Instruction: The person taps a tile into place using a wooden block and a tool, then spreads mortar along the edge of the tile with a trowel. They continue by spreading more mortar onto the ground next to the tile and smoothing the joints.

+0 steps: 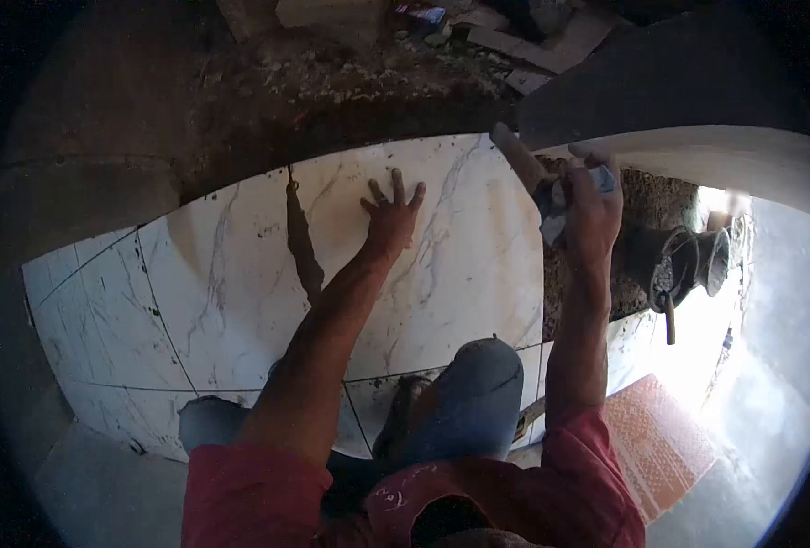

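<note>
My left hand [391, 212] lies flat, fingers spread, on a large white marble-veined floor tile [241, 274] near its far edge. My right hand [592, 215] is raised over the tile's right edge, closed around a mallet [519, 155] with a wooden handle, together with a crumpled bit of cloth or paper. Beside the tile on the right is a rough grey mortar bed [647, 196]. My knees in blue jeans [478, 384] rest on the laid tiles below.
Bare earth and rubble [350, 82] lie beyond the tile, with wood scraps at the top. A dark metal bucket [674, 260] and a tool with a wooden handle [669, 320] sit on the right. A red patterned tile [656, 438] lies at lower right in bright light.
</note>
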{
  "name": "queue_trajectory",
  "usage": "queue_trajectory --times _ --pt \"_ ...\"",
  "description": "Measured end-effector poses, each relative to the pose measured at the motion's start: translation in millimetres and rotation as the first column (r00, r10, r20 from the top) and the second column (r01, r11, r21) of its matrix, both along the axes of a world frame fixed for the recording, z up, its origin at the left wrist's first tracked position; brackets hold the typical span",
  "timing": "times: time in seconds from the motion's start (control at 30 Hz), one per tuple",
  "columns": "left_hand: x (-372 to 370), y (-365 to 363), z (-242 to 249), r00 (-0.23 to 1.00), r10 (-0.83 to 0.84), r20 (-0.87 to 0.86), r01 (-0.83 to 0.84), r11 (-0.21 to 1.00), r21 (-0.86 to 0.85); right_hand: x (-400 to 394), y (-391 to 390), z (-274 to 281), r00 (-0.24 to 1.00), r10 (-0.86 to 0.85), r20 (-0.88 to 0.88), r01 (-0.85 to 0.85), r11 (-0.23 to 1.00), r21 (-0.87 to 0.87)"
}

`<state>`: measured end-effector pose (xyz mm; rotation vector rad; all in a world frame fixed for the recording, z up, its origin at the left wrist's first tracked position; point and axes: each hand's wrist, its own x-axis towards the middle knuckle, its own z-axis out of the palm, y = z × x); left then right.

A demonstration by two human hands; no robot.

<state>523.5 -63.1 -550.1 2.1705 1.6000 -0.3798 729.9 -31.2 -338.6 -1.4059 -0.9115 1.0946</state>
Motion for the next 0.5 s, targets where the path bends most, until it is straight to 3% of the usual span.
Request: queue_trajectory --times 0.03,0.07,0.13,0.17,0.23,0.3,0.37,0.43,0.5 --pt "0 2 0 1.000 0.001 0.013 -0.001 1.000 0.012 2 5 -16 1.000 0.002 -0.001 -0.003 1.000 -0.006" --pt "0 5 2 1.000 0.002 0.026 -0.003 0.999 0.033 7 17 -42 0.990 0.020 0.140 -0.010 0.997 -0.070" --pt "2 4 7 1.000 0.005 0.012 -0.006 0.999 0.031 3 28 -38 0.911 0.082 0.403 -0.046 0.994 -0.098" --pt "2 7 7 1.000 0.009 -0.004 -0.009 1.000 0.022 6 24 -32 0.909 0.091 0.406 -0.061 0.994 -0.088" --pt "3 5 3 1.000 0.013 -0.011 -0.013 1.000 0.016 1 3 -14 0.998 0.001 0.059 -0.002 1.000 0.013" --pt "-1 4 2 0.999 -0.015 -0.031 0.016 1.000 0.022 4 6 -28 0.999 -0.027 0.037 0.028 0.999 -0.018" --pt "-1 5 3 1.000 -0.004 0.014 0.004 1.000 -0.003 14 18 -55 0.956 0.052 0.289 -0.011 0.990 -0.142" --pt "0 14 2 1.000 -0.013 0.000 0.013 1.000 -0.003 14 9 -40 0.956 0.060 0.287 -0.042 0.997 -0.070" --pt "0 2 0 1.000 0.003 0.001 -0.003 0.999 -0.051 2 -8 -11 0.999 -0.019 -0.031 0.021 0.999 0.047"
